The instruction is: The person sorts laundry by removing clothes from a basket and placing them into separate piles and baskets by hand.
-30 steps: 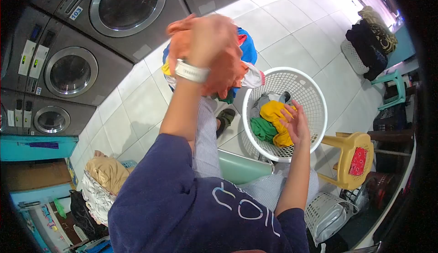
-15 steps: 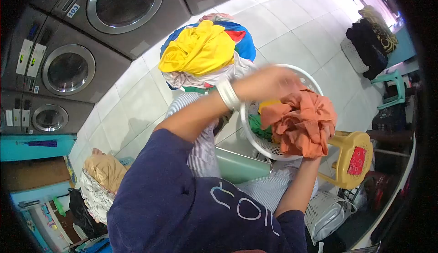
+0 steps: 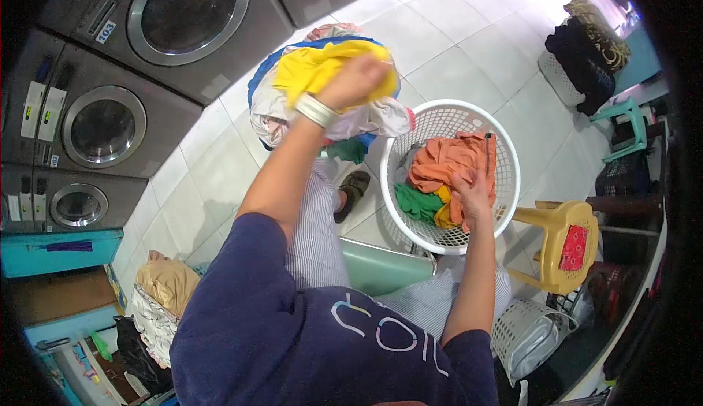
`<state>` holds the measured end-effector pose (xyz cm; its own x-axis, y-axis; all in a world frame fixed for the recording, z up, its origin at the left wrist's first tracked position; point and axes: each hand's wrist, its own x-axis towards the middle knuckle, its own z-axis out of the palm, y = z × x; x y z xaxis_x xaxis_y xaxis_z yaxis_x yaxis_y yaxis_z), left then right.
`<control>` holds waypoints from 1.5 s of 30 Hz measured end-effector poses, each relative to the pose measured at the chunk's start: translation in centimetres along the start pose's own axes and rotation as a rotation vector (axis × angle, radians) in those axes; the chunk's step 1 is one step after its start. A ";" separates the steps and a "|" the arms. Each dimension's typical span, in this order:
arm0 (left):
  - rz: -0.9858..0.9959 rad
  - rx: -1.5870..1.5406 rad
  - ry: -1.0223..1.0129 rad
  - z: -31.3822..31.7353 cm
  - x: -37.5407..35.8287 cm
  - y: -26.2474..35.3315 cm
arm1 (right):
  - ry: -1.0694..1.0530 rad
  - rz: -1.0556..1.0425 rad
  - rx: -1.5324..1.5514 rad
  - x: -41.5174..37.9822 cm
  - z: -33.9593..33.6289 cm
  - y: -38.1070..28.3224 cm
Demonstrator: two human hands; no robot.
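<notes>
My left hand (image 3: 360, 80), with a white band on its wrist, is closed on a bright yellow cloth (image 3: 311, 65) at the top of a large laundry pile on the floor; motion blurs the fingers. My right hand (image 3: 472, 192) reaches into a round white laundry basket (image 3: 389, 212). It lies on a crumpled orange cloth (image 3: 447, 161), its visible fingers stretched out and apart. Beside the orange cloth are a green cloth (image 3: 417, 202) and a small mustard-yellow cloth (image 3: 444, 214). White and blue laundry (image 3: 272, 113) shows under the yellow cloth.
Grey front-loading machines (image 3: 190, 14) line the left and far side. A yellow plastic stool (image 3: 564, 248) stands right of the basket, with a pale basket (image 3: 523, 340) below it. Dark laundry (image 3: 582, 65) fills another basket at the far right. A green seat (image 3: 384, 267) is between my legs.
The orange cloth, held above the basket before, now lies inside it under my right hand. My left hand has swung left from the basket to the yellow cloth on the pile.
</notes>
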<state>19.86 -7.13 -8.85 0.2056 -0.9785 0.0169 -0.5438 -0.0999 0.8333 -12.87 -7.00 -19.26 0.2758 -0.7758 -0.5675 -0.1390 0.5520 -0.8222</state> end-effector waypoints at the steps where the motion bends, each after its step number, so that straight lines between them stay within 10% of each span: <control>1: 0.216 -0.083 -0.001 2.9 -1.0 1.2 | 0.087 -0.399 -0.257 0.6 0.6 1.2; 4: 0.230 -0.313 -0.580 8.9 -6.3 7.8 | 0.196 -0.964 -0.743 -1.0 2.8 0.8; 10: 0.582 -0.212 -0.938 9.0 -8.0 11.0 | 0.101 -0.740 -0.553 -0.7 0.0 2.3; 14: 0.001 -0.094 -0.455 5.7 -0.1 1.7 | -0.011 -0.448 -0.520 1.4 -3.2 3.3; 18: -0.092 0.594 0.266 -1.1 5.0 -13.8 | -0.066 -0.217 -0.721 1.6 -3.8 3.1; 21: -0.765 0.838 0.220 -4.7 3.9 -21.4 | 0.239 -0.187 -0.889 -1.8 -1.4 -0.3; 25: -0.631 0.827 0.135 -5.9 3.2 -25.6 | 0.207 -0.238 -0.770 -0.8 -1.9 -0.2; 33: 0.080 0.434 0.131 1.7 2.3 -4.6 | 0.350 -0.559 -0.824 -1.8 0.4 -2.0; 39: 0.811 0.014 -0.774 13.9 -7.9 8.7 | 0.011 -0.701 -0.353 3.6 -1.8 6.3; 42: 0.627 -0.237 -0.627 12.3 -4.2 7.6 | 0.161 -0.583 -0.034 4.0 -5.1 7.2; 45: 0.238 -0.248 -0.208 9.2 2.8 -0.4 | 0.446 -0.888 -0.623 3.3 -11.4 5.8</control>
<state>13.16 -11.50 -14.19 -0.0856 -0.9873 0.1341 -0.3379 0.1554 0.9283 -23.63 -9.78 -26.42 0.1699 -0.9200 0.3533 -0.5411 -0.3867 -0.7468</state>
